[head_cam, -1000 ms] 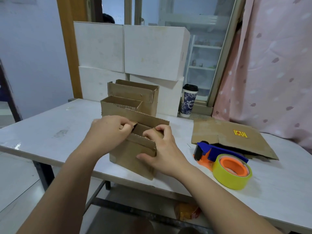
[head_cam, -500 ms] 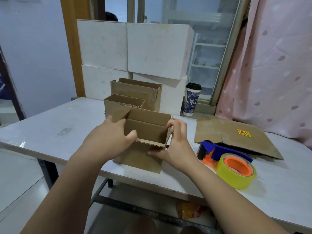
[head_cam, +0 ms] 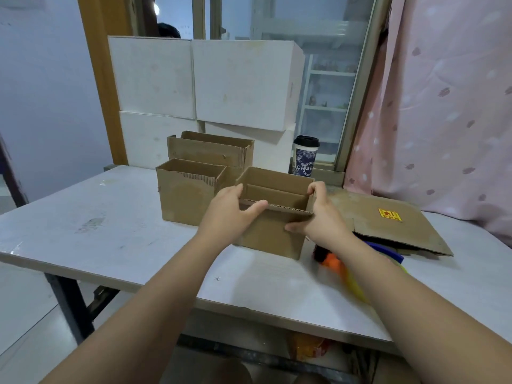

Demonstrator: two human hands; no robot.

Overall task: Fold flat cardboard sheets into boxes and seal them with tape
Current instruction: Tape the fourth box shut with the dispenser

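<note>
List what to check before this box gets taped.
1. Left hand and right hand both grip the box: ok.
2. Box walls squared, top open: ok.
3. Bottom flaps closed: cannot tell, hidden.
4. Tape dispenser close beside the box: ok, partly hidden.
5. Flat cardboard sheets waiting on the table: ok.

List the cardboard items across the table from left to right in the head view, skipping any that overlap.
Small open brown cardboard box → held brown cardboard box, gripped by left hand and right hand → flat brown cardboard sheet with yellow sticker.
</note>
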